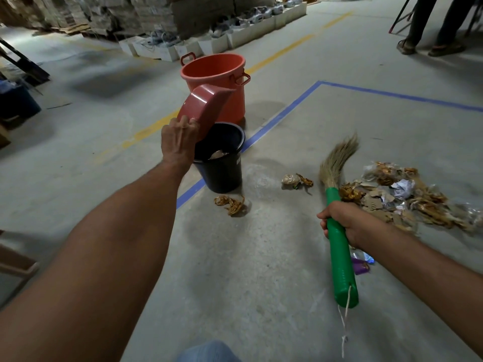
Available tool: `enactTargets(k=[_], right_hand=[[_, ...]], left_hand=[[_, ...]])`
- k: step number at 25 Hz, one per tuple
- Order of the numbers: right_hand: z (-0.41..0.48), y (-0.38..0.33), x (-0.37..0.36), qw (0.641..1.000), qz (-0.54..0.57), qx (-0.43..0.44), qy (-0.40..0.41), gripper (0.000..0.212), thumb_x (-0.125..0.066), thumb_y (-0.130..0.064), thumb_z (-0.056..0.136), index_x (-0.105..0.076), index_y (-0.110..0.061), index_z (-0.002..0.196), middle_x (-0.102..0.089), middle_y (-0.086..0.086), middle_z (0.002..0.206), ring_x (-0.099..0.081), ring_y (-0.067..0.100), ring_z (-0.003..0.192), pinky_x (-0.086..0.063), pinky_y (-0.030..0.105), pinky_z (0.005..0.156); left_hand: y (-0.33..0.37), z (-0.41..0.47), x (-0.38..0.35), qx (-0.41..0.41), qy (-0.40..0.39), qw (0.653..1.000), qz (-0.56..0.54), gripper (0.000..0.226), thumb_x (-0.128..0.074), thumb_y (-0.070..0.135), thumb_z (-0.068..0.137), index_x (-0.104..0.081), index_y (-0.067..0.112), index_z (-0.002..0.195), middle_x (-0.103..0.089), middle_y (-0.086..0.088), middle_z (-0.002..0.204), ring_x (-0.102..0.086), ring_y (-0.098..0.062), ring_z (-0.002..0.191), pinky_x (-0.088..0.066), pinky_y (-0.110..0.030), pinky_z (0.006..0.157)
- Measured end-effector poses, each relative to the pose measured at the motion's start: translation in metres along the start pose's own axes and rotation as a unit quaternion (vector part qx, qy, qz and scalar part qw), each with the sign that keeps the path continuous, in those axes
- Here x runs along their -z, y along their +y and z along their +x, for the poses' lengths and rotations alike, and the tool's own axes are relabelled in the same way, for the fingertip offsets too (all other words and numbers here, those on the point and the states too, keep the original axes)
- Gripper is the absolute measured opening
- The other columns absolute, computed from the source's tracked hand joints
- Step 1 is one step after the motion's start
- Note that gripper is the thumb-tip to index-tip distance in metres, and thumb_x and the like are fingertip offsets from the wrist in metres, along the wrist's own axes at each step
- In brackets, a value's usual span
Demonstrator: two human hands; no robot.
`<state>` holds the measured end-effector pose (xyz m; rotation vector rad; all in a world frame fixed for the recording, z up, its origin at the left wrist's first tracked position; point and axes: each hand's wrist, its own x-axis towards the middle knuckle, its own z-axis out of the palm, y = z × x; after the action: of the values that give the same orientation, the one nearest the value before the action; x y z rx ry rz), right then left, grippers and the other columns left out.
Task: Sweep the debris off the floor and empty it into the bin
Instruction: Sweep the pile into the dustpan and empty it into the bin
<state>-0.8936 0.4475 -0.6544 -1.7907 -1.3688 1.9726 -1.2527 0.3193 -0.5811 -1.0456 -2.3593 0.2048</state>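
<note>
Over the black bin (222, 176), left of the middle of the scene, the left hand (179, 142) grips a red dustpan (206, 105) by its near end, fingers curled round it, with the pan tipped steeply so its mouth points down toward the bin's opening. A pale scrap of paper (218, 154) shows inside the bin; whether anything is left in the pan cannot be told. To the right and nearer, the right hand (342, 220) is closed round the green handle of a broom (339, 257), high up by the bristles (337, 160), which curve away over the floor. The main debris pile (407, 199) lies just right of the broom head: torn cardboard, crumpled paper, golden wrappers and clear plastic. Two stray bits lie apart from it, a golden wrapper (232, 203) near the foot of the bin and a crumpled wad (296, 180) between bin and broom. This rubbish looks very light and springy, so it probably skids and scatters under a hard stroke; short, gentle strokes would suit it, and the plastic film may cling or slide over the pan's lip. The dustpan seems stiff, light plastic, easy to carry one-handed by its handle end. The broom's handle looks smooth and rigid, its bristles soft; a grip close to the head gives the most control. The bin appears light enough to tip if knocked. An orange bucket (235, 100) stands just behind it.
</note>
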Motion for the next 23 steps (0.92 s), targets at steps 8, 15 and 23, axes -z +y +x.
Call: enactTargets(k=[8,15,23], right_hand=[[-0.055,0.011,0.012,0.995,-0.059,0.066,0.039,0.025,-0.062,-0.004,0.089,-0.059,-0.004,0.114,-0.062,0.012,0.086,-0.058,0.020,0.066,-0.048,0.032,0.051],[-0.128,0.015,-0.008,0.996,-0.053,0.050,-0.059,0.016,-0.060,-0.002,0.088,-0.058,-0.002,0.103,-0.056,0.009,0.067,-0.052,0.018,0.053,-0.046,0.030,0.047],[-0.218,0.050,0.097,0.964,-0.232,0.083,-0.099,0.044,-0.066,0.003,0.088,-0.054,-0.024,0.120,-0.061,0.026,0.090,-0.052,0.022,0.058,-0.042,0.026,0.044]], left_hand=[[0.030,-0.064,0.024,0.275,0.027,0.891,-0.361,0.037,-0.048,0.035,0.105,-0.056,0.018,0.137,-0.059,-0.017,0.114,-0.061,-0.035,0.103,-0.041,-0.037,0.079],[0.059,-0.194,0.030,0.211,-0.021,0.897,-0.387,0.038,-0.055,0.036,0.103,-0.060,0.018,0.137,-0.063,-0.014,0.105,-0.061,-0.031,0.094,-0.037,-0.032,0.073],[0.005,-0.273,0.029,0.243,-0.097,0.896,-0.358,0.026,-0.056,0.039,0.100,-0.072,0.020,0.109,-0.070,-0.007,0.085,-0.064,-0.027,0.079,-0.036,-0.030,0.065]])
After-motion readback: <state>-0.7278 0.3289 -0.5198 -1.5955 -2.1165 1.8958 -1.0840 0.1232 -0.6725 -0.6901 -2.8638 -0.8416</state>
